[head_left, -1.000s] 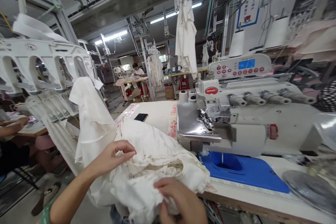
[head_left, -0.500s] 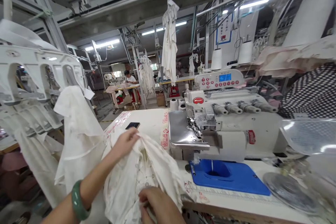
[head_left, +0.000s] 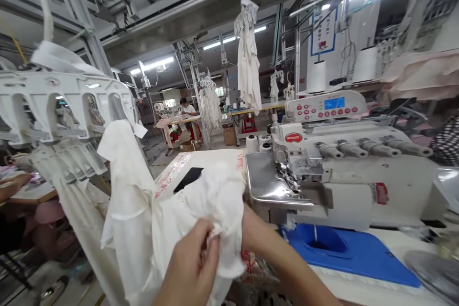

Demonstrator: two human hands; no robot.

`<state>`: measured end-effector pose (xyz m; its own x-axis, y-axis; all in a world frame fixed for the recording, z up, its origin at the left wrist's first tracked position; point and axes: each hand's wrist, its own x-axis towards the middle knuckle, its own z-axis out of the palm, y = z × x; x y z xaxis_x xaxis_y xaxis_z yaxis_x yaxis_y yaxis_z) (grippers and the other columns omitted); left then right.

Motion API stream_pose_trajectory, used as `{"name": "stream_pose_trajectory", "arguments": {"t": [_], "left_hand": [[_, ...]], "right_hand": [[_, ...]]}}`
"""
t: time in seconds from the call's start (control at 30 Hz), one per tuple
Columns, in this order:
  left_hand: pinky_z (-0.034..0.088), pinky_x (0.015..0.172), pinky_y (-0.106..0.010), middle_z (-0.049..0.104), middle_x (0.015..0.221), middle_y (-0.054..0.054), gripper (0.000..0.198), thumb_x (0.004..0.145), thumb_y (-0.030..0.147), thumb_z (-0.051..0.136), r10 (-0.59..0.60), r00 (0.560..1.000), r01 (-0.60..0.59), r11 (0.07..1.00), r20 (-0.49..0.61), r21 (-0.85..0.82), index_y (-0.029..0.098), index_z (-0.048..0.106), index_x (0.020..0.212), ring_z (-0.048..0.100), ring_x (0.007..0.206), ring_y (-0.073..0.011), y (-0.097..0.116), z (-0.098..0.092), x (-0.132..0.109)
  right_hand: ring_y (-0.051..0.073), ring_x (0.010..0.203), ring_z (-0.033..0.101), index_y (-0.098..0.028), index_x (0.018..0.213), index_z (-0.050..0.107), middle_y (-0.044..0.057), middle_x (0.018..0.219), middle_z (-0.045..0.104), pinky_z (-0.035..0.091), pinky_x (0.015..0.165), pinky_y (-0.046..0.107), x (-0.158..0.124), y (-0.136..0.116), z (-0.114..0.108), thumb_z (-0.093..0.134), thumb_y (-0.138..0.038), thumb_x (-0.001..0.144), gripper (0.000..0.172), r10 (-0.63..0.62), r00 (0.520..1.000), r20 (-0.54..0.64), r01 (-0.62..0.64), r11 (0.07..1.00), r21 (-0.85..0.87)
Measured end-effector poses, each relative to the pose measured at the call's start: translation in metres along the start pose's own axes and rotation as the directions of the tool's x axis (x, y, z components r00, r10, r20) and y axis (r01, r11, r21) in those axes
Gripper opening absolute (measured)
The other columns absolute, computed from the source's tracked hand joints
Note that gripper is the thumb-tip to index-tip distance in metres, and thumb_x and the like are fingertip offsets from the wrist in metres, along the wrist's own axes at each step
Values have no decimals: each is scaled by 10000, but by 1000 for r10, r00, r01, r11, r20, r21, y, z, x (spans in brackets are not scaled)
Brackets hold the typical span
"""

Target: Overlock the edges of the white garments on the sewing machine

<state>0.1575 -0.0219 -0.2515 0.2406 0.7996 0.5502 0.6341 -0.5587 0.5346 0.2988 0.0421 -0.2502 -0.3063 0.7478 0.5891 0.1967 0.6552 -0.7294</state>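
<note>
A white garment (head_left: pixel 179 220) is bunched over the left part of the sewing table (head_left: pixel 211 157) and hangs off its front edge. My left hand (head_left: pixel 195 260) pinches a fold of it between thumb and fingers. From the right, my right hand (head_left: pixel 251 224) reaches in under or behind the raised cloth, so its fingers are hidden. A dark phone-like flat object (head_left: pixel 188 178) lies on the table just beyond the garment. To the right of my hands stands an overlock sewing machine (head_left: pixel 344 167) with a shiny metal plate (head_left: pixel 263 177).
At left, a white clip hanger (head_left: pixel 68 105) carries several white cloth pieces (head_left: pixel 125 191). A blue tray (head_left: pixel 358 248) sits before the machine. Thread cones (head_left: pixel 317 76) stand behind it. Further back, a person (head_left: pixel 186 106) sits at another table, and white garments (head_left: pixel 247 62) hang overhead.
My view has turned left. My left hand has come down and nearer from the garment's far edge. My right hand has gone from the front up beneath or behind the cloth, which is lifted and turned.
</note>
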Motion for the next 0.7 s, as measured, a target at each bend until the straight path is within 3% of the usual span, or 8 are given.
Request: {"name": "stream_pose_trajectory", "arguments": {"t": [0.07,0.13,0.23,0.3,0.4,0.5,0.63,0.7], "left_hand": [[293,446,-183,405,554,48,234,880,332,359,-99,990,106,992,102,-68,189,488,747,390,482,-84,-18,24,-24],[302,454,-185,437,577,35,257,882,348,360,-125,981,140,986,146,-95,186,503,745,414,503,-87,-25,34,-36],[351,474,-176,488,601,24,237,883,326,388,-81,987,90,994,137,-63,190,514,736,471,535,-90,-23,33,-37],[400,500,-166,514,616,23,177,878,271,410,19,993,-18,1000,113,-17,195,515,757,508,550,-89,-20,32,-35],[484,595,-155,592,745,-12,110,842,152,443,301,947,-308,950,111,54,192,522,907,591,665,-101,-19,36,-36],[516,725,-165,613,964,-88,337,793,96,488,509,846,-528,841,160,116,164,479,1123,617,860,-136,-21,36,-36],[514,778,-227,569,1047,-100,359,810,72,431,450,875,-475,870,180,133,192,506,1140,575,957,-155,-25,18,-12],[510,781,-294,528,1128,-117,364,799,66,421,424,866,-480,854,264,200,211,553,1106,531,1035,-198,-30,8,9]], "right_hand": [[193,650,580,-161,749,644,27,653,627,479,602,266,-46,8,0,442,-205,810,215,139,990,-9,-139,990,9],[178,584,557,-157,760,625,26,616,597,447,507,241,-80,12,-1,383,-236,846,269,274,958,-87,-274,962,14],[159,578,538,-177,811,592,21,659,578,423,503,224,-109,10,0,419,-364,858,259,417,863,-286,-408,908,94],[142,535,509,-189,746,552,-2,591,531,397,488,215,-116,4,6,423,-460,856,319,492,827,-272,-449,869,205],[120,486,450,-192,675,472,-28,547,470,368,457,210,-118,-1,20,447,-525,830,368,519,852,-65,-454,796,399],[129,604,462,-180,739,484,-13,675,481,402,542,216,-115,4,29,509,-496,806,324,491,867,-91,-382,770,511],[140,652,447,-168,776,513,-3,699,476,395,580,225,-113,12,30,487,-437,834,277,461,874,-152,-348,813,468],[137,628,443,-168,775,532,-2,689,489,382,563,224,-114,11,28,495,-388,826,229,431,882,-187,-328,850,413]]}}
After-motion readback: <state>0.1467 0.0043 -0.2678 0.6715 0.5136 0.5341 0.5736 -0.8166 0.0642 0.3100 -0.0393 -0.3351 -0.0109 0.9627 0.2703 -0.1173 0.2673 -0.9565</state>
